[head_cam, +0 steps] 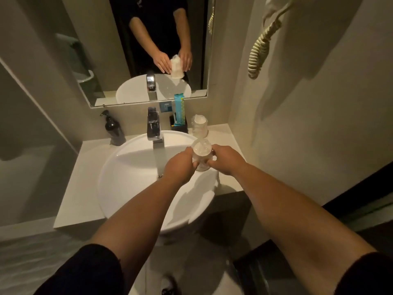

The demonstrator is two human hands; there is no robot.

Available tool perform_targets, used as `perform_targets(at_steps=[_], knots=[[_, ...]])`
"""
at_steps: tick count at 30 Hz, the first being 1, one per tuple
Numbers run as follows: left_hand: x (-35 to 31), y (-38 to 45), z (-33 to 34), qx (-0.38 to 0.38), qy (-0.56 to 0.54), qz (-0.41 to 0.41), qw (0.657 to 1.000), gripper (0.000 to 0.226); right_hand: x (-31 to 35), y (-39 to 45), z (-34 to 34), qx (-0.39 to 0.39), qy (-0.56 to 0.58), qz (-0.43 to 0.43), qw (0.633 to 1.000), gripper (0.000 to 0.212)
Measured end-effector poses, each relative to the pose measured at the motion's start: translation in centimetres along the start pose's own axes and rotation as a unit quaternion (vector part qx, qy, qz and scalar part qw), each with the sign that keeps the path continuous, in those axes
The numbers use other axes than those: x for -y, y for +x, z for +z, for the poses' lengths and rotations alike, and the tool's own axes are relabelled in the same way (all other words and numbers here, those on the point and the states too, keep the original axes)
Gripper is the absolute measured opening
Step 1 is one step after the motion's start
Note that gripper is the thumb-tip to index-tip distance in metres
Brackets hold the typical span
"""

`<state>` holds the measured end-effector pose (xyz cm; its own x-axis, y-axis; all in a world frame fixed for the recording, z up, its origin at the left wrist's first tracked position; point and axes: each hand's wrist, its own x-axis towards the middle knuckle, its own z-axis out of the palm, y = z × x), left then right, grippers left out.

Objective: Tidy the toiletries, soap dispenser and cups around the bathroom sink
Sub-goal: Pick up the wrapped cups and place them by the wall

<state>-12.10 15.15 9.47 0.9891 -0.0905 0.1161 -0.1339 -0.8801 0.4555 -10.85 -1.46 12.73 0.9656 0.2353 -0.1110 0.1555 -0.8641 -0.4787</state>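
From my head view I hold a clear cup (201, 155) with a white cover on its top between my left hand (180, 167) and my right hand (226, 159), the fingers of both closed around its sides, over the right rim of the sink (119, 177), I think so that it stays upright. A second covered cup (199, 125) stands farther on the right of the counter (85, 177), beside the black holder (179, 124) with the blue packet, so I judge that mine belongs next to it. The dark soap dispenser (112, 127) stands far left by the wall, apart from both cups.

The single head view looks forward and steeply down from above the sink (131, 188), close over it. The counter (85, 188) fills the middle, the mirror (119, 60) lies far, the floor (32, 252) near.
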Motion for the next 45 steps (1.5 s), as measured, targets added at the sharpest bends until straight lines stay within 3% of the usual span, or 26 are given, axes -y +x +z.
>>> perform_targets(at_steps=[16, 23, 35, 45], knots=[[-0.3, 16.7, 6.6, 0.055, -0.023, 0.109, 0.992, 0.035, -7.9, 11.9, -1.6, -0.069, 0.022, 0.123, 0.990, 0.045], [0.7, 22.6, 10.5, 0.121, -0.013, 0.089, 0.989, 0.035, -11.3, 17.7, 1.0, -0.080, 0.043, 0.168, 0.982, 0.043], [-0.1, 28.8, 16.6, 0.105, -0.088, -0.026, 0.990, 0.023, -16.2, 26.0, 4.2, -0.113, 0.090, 0.186, 0.972, 0.043], [-0.3, 30.2, 17.8, 0.105, -0.072, -0.036, 0.991, 0.015, -17.4, 27.6, 4.2, -0.100, 0.107, 0.192, 0.970, 0.048]])
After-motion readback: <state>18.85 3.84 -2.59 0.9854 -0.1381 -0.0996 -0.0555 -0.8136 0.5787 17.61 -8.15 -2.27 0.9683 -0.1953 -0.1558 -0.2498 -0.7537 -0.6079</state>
